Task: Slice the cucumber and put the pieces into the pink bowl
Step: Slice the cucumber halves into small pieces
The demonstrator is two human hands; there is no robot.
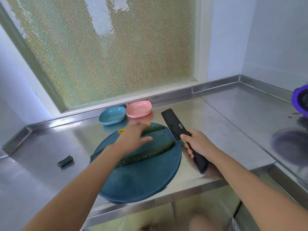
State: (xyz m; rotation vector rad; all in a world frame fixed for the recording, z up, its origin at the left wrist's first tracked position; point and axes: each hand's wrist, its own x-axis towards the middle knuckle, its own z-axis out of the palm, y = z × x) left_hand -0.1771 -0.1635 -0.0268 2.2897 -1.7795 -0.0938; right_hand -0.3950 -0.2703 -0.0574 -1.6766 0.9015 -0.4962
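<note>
Cucumber halves [146,155] lie on the board [141,180], two bowls [112,115] [138,108] behind it, a stub [65,161] to its left.

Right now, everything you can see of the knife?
The knife is a cleaver, all black and matte: a broad rectangular blade with a small pale label and a straight handle. The right hand grips the handle. It seems lifted over the steel counter, just right of the cutting board, blade pointing away and slightly left.
</note>
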